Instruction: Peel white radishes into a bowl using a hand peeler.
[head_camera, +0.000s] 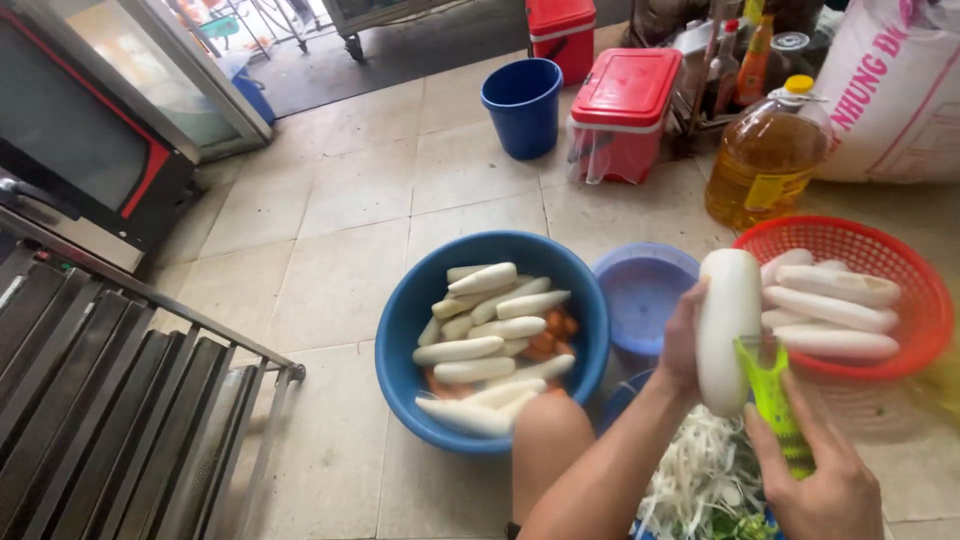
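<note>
The white radish (727, 325) stands nearly upright at about four o'clock in my view, above a heap of pale shreds (700, 480) at the bottom edge. My left hand (683, 345) wraps its fingers around the radish's left flank, gripping it at mid-length. My right hand (825, 480) is closed around the handle of a green peeler (772, 395), whose head touches the radish's lower right side. I judge the step in hand to be stripping or shredding the radish lengthwise; the next stroke calls for a firm hold by the left hand, fingers kept clear of the blade's path, and a little turn of the radish to offer a fresh face.

At three o'clock, just beside the radish, a red mesh basket (905, 260) holds more white radishes lying flat. At the centre, a large blue basin (400, 340) holds cut radish lengths over some carrots (553, 332). Between basin and basket sits a small, shallow lilac bowl (640, 290). My bare knee (550, 440) rises at six o'clock, close to the basin's rim and under my left forearm, which crowds the working room. Farther off, at one o'clock, stand a bottle of cooking oil (765, 160) and a red-lidded cooler box (622, 115); at twelve, a blue bucket (522, 105). A metal rack (120, 400) fills eight o'clock.
</note>
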